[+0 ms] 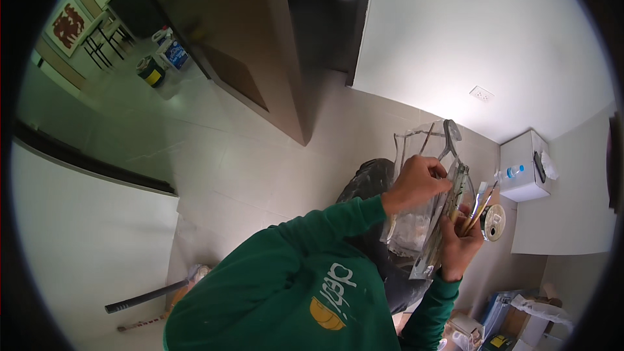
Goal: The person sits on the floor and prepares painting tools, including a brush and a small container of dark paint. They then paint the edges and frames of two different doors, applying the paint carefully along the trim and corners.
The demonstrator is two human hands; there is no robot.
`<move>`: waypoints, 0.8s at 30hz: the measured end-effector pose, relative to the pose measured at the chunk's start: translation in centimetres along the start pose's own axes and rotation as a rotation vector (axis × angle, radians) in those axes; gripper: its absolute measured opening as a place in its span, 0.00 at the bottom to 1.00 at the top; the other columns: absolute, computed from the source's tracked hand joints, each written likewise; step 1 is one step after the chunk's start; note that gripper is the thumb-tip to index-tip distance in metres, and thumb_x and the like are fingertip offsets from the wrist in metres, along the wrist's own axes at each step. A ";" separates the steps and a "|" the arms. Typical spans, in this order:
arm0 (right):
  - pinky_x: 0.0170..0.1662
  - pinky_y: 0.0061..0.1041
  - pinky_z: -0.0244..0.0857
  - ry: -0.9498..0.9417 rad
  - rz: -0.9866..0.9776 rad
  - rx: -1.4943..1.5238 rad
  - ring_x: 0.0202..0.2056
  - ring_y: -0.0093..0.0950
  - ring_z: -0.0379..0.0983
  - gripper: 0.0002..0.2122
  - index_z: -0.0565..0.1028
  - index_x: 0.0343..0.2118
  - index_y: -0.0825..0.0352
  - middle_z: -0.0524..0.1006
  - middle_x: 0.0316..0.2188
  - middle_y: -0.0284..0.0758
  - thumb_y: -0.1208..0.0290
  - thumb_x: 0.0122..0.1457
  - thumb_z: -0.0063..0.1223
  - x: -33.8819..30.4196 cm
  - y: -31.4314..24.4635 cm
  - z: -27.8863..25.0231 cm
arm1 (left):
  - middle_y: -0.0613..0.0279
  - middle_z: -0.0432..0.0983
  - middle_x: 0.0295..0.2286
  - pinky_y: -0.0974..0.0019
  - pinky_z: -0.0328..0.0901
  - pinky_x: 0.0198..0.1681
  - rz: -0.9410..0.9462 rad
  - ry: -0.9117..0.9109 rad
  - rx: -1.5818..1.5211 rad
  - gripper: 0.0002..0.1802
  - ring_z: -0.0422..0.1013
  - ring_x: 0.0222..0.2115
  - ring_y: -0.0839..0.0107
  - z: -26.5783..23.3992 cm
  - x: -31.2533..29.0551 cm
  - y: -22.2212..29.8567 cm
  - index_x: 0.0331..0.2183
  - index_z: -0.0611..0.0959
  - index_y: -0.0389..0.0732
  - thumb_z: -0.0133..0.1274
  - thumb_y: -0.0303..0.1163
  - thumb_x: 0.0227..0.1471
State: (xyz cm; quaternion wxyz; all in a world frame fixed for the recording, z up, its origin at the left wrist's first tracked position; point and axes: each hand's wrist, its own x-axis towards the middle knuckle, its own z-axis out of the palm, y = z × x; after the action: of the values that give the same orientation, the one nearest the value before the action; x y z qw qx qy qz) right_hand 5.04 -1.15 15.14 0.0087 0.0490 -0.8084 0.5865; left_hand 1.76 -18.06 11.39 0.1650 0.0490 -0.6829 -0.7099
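the person's right hand (460, 242) is closed around a few paintbrushes (481, 211) with yellowish handles, which fan up and outward past its fingers, one of them showing pale bristles. the left hand (419, 183) is bent, its fingers curled toward the thumb over a clear plastic pouch (409, 237); whether they pinch it is too unclear to tell. the pouch is in front of the person, above the dark-clad legs (370, 185), with both hands at its upper and right parts. more slender tools show along its right side, and a grey looped piece (453, 133) stands out at its top end.

just beyond the brushes, on the tiled floor (253, 169), is a round can (494, 223) with a pale, stained top. past it, a white box (524, 168) is near the wall, a clear bottle (511, 172) with a blue cap shows against it, and a small black object (539, 166) is beside that. at the lower right there are boxes (520, 317) and wrappings in a heap. far off at the upper left, a dark bucket (151, 73) with a yellow label is beside a blue-and-white container (173, 54).
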 end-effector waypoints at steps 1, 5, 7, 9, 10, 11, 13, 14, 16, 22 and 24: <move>0.31 0.14 0.64 -0.014 0.027 0.031 0.27 0.16 0.72 0.19 0.72 0.46 0.71 0.78 0.28 0.31 0.83 0.50 0.60 -0.1 -0.1 -0.3 | 0.62 0.76 0.18 0.73 0.63 0.19 -0.079 -0.030 -0.060 0.11 0.67 0.15 0.80 -0.2 0.0 0.1 0.28 0.84 0.30 0.60 0.29 0.44; 0.33 0.14 0.64 -0.039 0.083 0.121 0.29 0.16 0.72 0.17 0.72 0.46 0.72 0.78 0.29 0.32 0.84 0.51 0.59 -0.8 -0.5 -2.0 | 0.62 0.76 0.17 0.74 0.62 0.15 -0.235 -0.059 -0.209 0.09 0.67 0.12 0.79 -0.6 0.5 0.5 0.27 0.83 0.30 0.59 0.27 0.43; 0.33 0.14 0.64 0.003 0.040 0.229 0.30 0.16 0.72 0.17 0.71 0.46 0.72 0.78 0.30 0.32 0.84 0.52 0.57 -1.6 -0.9 -1.9 | 0.61 0.76 0.17 0.73 0.62 0.15 -0.241 -0.052 -0.193 0.08 0.68 0.13 0.79 -0.7 0.6 0.1 0.26 0.83 0.31 0.58 0.26 0.42; 0.34 0.15 0.64 0.088 -0.060 0.238 0.30 0.16 0.72 0.17 0.70 0.47 0.72 0.78 0.31 0.32 0.84 0.54 0.57 -1.4 -1.2 -1.8 | 0.61 0.76 0.17 0.72 0.63 0.17 -0.255 -0.070 -0.128 0.08 0.69 0.14 0.78 -1.0 0.5 0.7 0.25 0.83 0.31 0.57 0.27 0.42; 0.34 0.15 0.64 0.130 -0.111 0.242 0.30 0.17 0.72 0.17 0.70 0.47 0.72 0.78 0.31 0.33 0.84 0.54 0.56 -1.2 -1.3 -1.6 | 0.62 0.75 0.17 0.73 0.62 0.16 -0.237 -0.078 -0.098 0.08 0.68 0.14 0.78 -0.8 0.4 0.7 0.26 0.83 0.30 0.56 0.26 0.42; 0.37 0.17 0.66 0.169 -0.145 0.230 0.34 0.19 0.73 0.19 0.68 0.50 0.74 0.77 0.36 0.35 0.83 0.55 0.57 -0.9 -1.4 -1.3 | 0.63 0.74 0.16 0.73 0.61 0.15 -0.216 -0.086 -0.069 0.08 0.68 0.13 0.79 -0.6 0.3 0.7 0.27 0.83 0.30 0.55 0.26 0.43; 0.40 0.20 0.68 0.260 -0.203 0.192 0.37 0.22 0.73 0.21 0.66 0.52 0.74 0.76 0.40 0.38 0.82 0.56 0.57 -0.1 -1.3 0.1 | 0.64 0.73 0.16 0.74 0.61 0.14 -0.188 -0.096 -0.043 0.09 0.67 0.12 0.80 -0.3 0.1 0.6 0.27 0.83 0.30 0.54 0.26 0.44; 0.41 0.21 0.69 0.303 -0.233 0.173 0.38 0.23 0.73 0.22 0.66 0.53 0.75 0.76 0.41 0.39 0.81 0.56 0.58 0.1 -1.1 0.6 | 0.64 0.73 0.16 0.74 0.61 0.14 -0.180 -0.094 -0.046 0.09 0.67 0.12 0.80 -0.2 0.0 0.4 0.27 0.83 0.30 0.55 0.26 0.43; 0.44 0.24 0.69 0.268 -0.196 0.090 0.42 0.26 0.73 0.25 0.63 0.56 0.76 0.74 0.45 0.41 0.79 0.57 0.58 0.1 -0.7 0.5 | 0.64 0.74 0.16 0.74 0.61 0.14 -0.180 -0.098 -0.056 0.09 0.67 0.12 0.80 -0.2 -0.1 0.4 0.27 0.82 0.30 0.55 0.27 0.43; 0.39 0.25 0.71 0.410 -0.299 -0.068 0.35 0.24 0.75 0.22 0.64 0.53 0.76 0.77 0.37 0.41 0.76 0.58 0.59 0.5 -0.8 2.1 | 0.63 0.74 0.17 0.74 0.61 0.14 -0.221 -0.123 -0.049 0.09 0.67 0.12 0.80 -0.3 -0.2 0.9 0.28 0.82 0.29 0.55 0.26 0.43; 0.36 0.25 0.71 0.394 -0.288 -0.073 0.31 0.25 0.76 0.21 0.66 0.51 0.74 0.78 0.35 0.41 0.76 0.57 0.60 0.6 -0.6 2.4 | 0.63 0.75 0.17 0.73 0.61 0.14 -0.223 -0.119 -0.086 0.09 0.67 0.12 0.80 -0.3 -0.3 0.9 0.28 0.82 0.29 0.55 0.26 0.43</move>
State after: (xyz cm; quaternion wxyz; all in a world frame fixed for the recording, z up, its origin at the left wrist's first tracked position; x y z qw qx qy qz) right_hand 4.55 -3.62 15.00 0.2516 0.0479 -0.7964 0.5479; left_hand 2.29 -18.23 12.23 0.0461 0.0752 -0.6506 -0.7543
